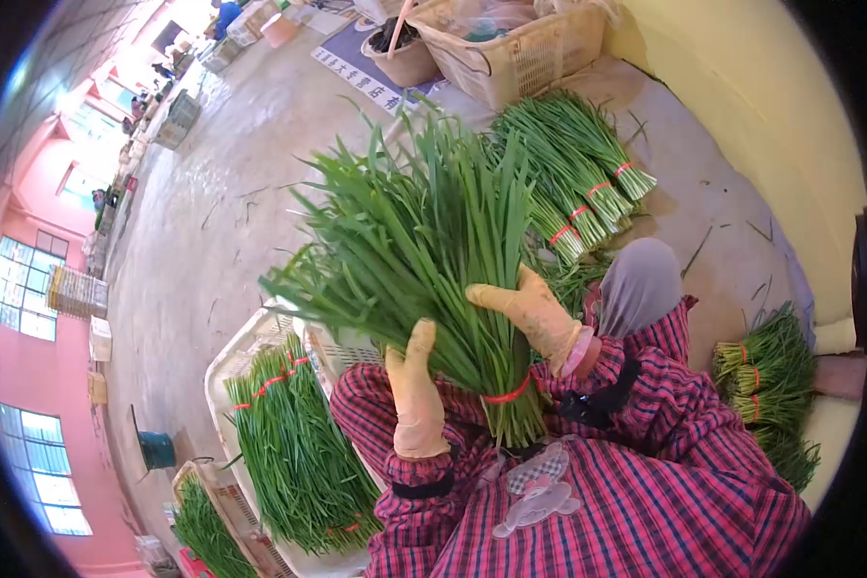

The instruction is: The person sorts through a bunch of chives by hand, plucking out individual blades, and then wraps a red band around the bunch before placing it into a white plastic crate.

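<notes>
A large bunch of Chinese chives [424,241] stands upright over my lap, its leaves fanning out at the top. A red band [508,393] circles its stems near the cut ends. My left hand [418,395], in a pale yellow rubber glove, supports the bunch's left side with the thumb up; its other fingers are hidden behind the leaves. On the opposite side my right hand [539,313], gloved the same way, closes round the leaves above the band, thumb and a finger showing.
Banded chive bunches [578,173] lie on the floor sheet ahead. A white crate [223,385] of chives stands at left, with another crate [260,539] beyond it. More bundles [766,385] lie at right by the yellow wall [761,106]. A basket [511,67] and bucket [402,65] stand ahead.
</notes>
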{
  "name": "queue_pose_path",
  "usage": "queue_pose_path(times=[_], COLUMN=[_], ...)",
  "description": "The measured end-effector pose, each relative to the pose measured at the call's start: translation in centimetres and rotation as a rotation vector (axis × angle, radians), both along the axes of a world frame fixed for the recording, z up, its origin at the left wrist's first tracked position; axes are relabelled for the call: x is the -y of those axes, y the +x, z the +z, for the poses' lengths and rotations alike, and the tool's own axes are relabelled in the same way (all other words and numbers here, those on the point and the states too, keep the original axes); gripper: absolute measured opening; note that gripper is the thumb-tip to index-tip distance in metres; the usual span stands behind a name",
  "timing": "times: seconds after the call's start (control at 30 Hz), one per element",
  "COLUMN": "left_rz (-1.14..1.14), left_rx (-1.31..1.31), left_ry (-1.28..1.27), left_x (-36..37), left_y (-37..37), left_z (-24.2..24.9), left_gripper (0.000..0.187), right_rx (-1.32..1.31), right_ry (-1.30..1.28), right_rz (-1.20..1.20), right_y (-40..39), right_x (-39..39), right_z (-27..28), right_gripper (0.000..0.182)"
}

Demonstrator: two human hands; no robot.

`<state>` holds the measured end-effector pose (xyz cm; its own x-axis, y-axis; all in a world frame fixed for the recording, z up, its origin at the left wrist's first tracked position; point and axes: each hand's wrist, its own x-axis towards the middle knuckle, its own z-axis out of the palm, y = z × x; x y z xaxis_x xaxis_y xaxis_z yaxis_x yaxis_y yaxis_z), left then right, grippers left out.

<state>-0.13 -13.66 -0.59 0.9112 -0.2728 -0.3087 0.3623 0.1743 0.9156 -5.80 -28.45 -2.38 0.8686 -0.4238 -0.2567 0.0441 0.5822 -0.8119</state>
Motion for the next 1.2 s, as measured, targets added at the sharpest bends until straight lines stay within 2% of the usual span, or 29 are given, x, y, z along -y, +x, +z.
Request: queue_pose_path(times=[0.03, 0.1, 0.13, 0.2, 0.27, 0.33, 0.4, 0.47, 0.57, 0.6, 0.67, 0.7, 0.8, 0.93, 1.0, 1.03, 1.2], left_rz=[-0.002, -0.208, -0.21, -0.228, -0.176, -0.072, -0.055, -0.016, -0.005, 0.0, -0.023, -0.038, -0.067, -0.194, -0.285, -0.301, -0.333], left_rx=[0.001, 0.192, 0.194, 0.128, 0.104, 0.1, 0.12, 0.077, 0.142, 0.164, 0.197, 0.223, 0.188, 0.125, 0.097, 0.076, 0.031], left_ry=[0.002, -0.008, -0.007, 0.008, -0.057, -0.092, -0.081, -0.17, -0.176, -0.188, -0.186, -0.169, -0.138, 0.057, 0.172, 0.237, 0.263], left_x=[0.4, 1.1, 1.0, 0.6, 0.5, 0.2, 0.3, 0.8, 1.8, 2.1, 1.8, 1.4, -0.2, -3.2, -4.8, -5.4, -9.0], left_y=[-0.1, -0.4, -0.2, 0.4, 0.3, 0.5, 0.8, 1.2, 1.9, 2.1, 2.9, 3.4, 4.4, 5.0, 4.7, 4.1, 2.1], left_z=[-0.1, -0.4, -0.6, -1.2, -1.2, -1.9, -1.9, -0.6, 1.9, 3.0, 4.3, 4.4, 5.4, 6.7, 6.8, 7.5, 6.5], left_gripper=[0.042, 0.047, 0.047, 0.052, 0.054, 0.054, 0.054, 0.037, 0.036, 0.035, 0.033, 0.032, 0.031, 0.032, 0.032, 0.032, 0.033], right_rx=[0.001, 0.024, 0.025, 0.061, -0.006, -0.115, -0.105, -0.082, 0.011, 0.017, -0.032, -0.028, 0.0, 0.051, 0.067, -0.006, -0.083], right_ry=[0.002, -0.305, -0.304, -0.112, -0.086, 0.065, 0.068, 0.07, -0.032, -0.033, 0.324, 0.322, 0.363, 0.481, 0.473, 0.428, 0.45], right_rz=[-0.002, -0.052, -0.054, -0.029, -0.009, -0.108, -0.114, -0.13, -0.079, -0.084, -0.157, -0.157, -0.092, -0.018, 0.137, 0.271, 0.529], right_y=[0.1, 0.2, 0.4, 0.6, 0.3, 0.6, 0.7, 0.8, 1.2, 1.3, 1.5, 1.6, 1.4, -0.3, -1.1, -1.5, -3.1], right_x=[-0.3, -1.0, -1.0, -0.9, -0.2, -0.1, 0.3, 0.7, 1.7, 1.6, 1.0, 0.7, -0.9, -3.9, -4.9, -4.7, -6.3], right_z=[0.0, 0.1, 0.0, -0.3, 0.3, -0.1, 0.2, 0.6, -0.3, 1.0, 3.8, 4.1, 4.1, 3.4, 3.1, 2.9, 0.8], right_gripper=[0.047, 0.047, 0.047, 0.046, 0.045, 0.045, 0.045, 0.046, 0.045, 0.045, 0.043, 0.043, 0.041, 0.041, 0.04, 0.04, 0.043])
